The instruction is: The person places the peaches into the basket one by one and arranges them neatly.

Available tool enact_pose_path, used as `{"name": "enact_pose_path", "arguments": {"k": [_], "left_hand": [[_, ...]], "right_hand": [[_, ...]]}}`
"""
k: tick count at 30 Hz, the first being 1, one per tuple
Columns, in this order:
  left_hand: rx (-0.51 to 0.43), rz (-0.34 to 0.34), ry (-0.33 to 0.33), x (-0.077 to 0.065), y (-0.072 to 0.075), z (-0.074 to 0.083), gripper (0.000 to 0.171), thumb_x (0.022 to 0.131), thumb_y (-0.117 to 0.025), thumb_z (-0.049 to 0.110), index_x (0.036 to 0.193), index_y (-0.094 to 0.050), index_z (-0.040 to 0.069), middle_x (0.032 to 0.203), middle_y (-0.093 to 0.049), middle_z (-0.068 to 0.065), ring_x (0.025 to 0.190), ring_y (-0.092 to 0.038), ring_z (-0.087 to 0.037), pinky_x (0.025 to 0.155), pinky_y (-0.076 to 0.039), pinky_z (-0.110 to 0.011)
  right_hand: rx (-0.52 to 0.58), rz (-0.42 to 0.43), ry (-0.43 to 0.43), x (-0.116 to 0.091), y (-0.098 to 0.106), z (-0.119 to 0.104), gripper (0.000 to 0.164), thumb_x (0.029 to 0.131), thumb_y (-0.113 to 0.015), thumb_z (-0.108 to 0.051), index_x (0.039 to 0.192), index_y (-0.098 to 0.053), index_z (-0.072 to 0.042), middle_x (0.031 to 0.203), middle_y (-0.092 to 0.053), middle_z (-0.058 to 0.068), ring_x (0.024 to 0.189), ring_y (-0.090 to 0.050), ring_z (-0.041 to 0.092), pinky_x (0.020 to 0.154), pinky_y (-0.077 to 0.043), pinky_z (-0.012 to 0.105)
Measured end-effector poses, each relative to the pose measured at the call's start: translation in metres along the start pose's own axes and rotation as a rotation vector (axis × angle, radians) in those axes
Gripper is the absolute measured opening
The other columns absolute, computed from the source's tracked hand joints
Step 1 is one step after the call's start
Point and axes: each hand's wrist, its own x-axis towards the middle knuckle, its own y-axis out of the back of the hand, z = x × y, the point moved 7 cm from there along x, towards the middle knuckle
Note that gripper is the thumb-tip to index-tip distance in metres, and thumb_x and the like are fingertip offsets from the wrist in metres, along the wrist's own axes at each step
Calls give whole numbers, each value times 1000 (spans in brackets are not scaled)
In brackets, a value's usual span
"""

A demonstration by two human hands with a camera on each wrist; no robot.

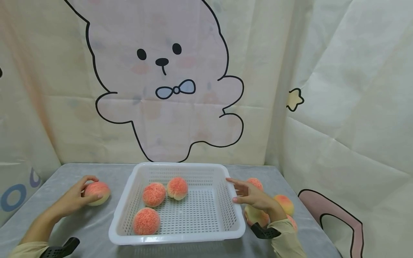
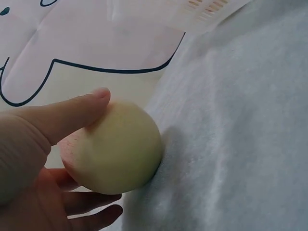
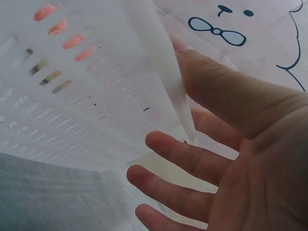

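On the left of the grey table, my left hand (image 1: pixel 77 195) grips a peach (image 1: pixel 99 192), pink above and pale yellow below. In the left wrist view the thumb lies along one side of the peach (image 2: pixel 118 149) and the fingers curl round the other. My right hand (image 1: pixel 253 195) holds the right rim of a white plastic basket (image 1: pixel 180 238). The right wrist view shows thumb and one finger over the rim, other fingers spread by the outer wall (image 3: pixel 110 96). Three pink peaches (image 1: pixel 153 194) lie in the basket's left half.
Beside and partly beneath my right forearm are several more peaches (image 1: pixel 284 204) on the table. A grey cloth (image 1: pixel 258 247) covers the table. Behind it hangs a pale curtain (image 1: pixel 255 53) with a cartoon animal; another curtain (image 1: pixel 351 118) hangs at the right.
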Motion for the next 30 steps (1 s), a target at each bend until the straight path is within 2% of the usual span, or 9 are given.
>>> {"name": "enact_pose_path", "arguments": {"k": [6, 9, 12, 17, 19, 25, 30], "left_hand": [[77, -40, -23, -2, 7, -1, 64, 93, -73, 20, 142, -42, -7, 132, -56, -36, 96, -44, 19, 73, -46, -18], [116, -51, -24, -3, 9, -1, 64, 92, -73, 21, 141, -45, -10, 133, -55, -37, 95, -42, 20, 72, -46, -19], [122, -67, 7, -4, 10, -1, 65, 92, -73, 23, 141, -44, -10, 131, -57, -36, 93, -48, 13, 70, -47, -20], [113, -92, 66, -2, 11, 0, 68, 93, -73, 26, 143, -43, -8, 128, -58, -34, 96, -58, -12, 69, -47, -23], [105, -93, 77, -2, 11, 0, 69, 93, -73, 28, 144, -42, -7, 129, -57, -35, 96, -59, -14, 69, -47, -23], [26, -52, 30, -3, 10, 5, 68, 92, -74, 22, 143, -42, -8, 132, -54, -35, 87, -59, 2, 68, -49, -23], [21, 5, -9, -2, 13, 11, 68, 90, -76, 21, 142, -44, -7, 135, -52, -35, 85, -57, 9, 67, -51, -22]], "right_hand": [[4, -3, -7, 0, 0, 0, 80, 97, -67, -12, 161, -20, -5, 152, -44, 31, 131, -58, 39, 94, -57, 39], [3, -1, -8, 0, 1, 0, 80, 97, -67, -12, 161, -20, -6, 152, -44, 31, 129, -60, 38, 93, -57, 39], [6, -2, -6, 0, 2, 0, 80, 97, -67, -13, 161, -20, -6, 153, -43, 31, 128, -60, 36, 92, -57, 39], [21, -29, 27, 0, 0, -1, 80, 98, -66, -10, 161, -17, -2, 152, -41, 35, 130, -57, 40, 93, -57, 38], [15, -33, 36, 0, -1, -2, 80, 98, -66, -12, 161, -18, -1, 152, -41, 35, 131, -56, 42, 95, -56, 37], [-6, -24, 31, 0, -2, -2, 81, 97, -67, -14, 161, -19, -2, 152, -43, 34, 132, -55, 41, 95, -56, 36], [8, -22, 17, 2, -1, -1, 80, 97, -67, -12, 161, -19, -2, 152, -43, 33, 128, -59, 37, 93, -58, 39]]}}
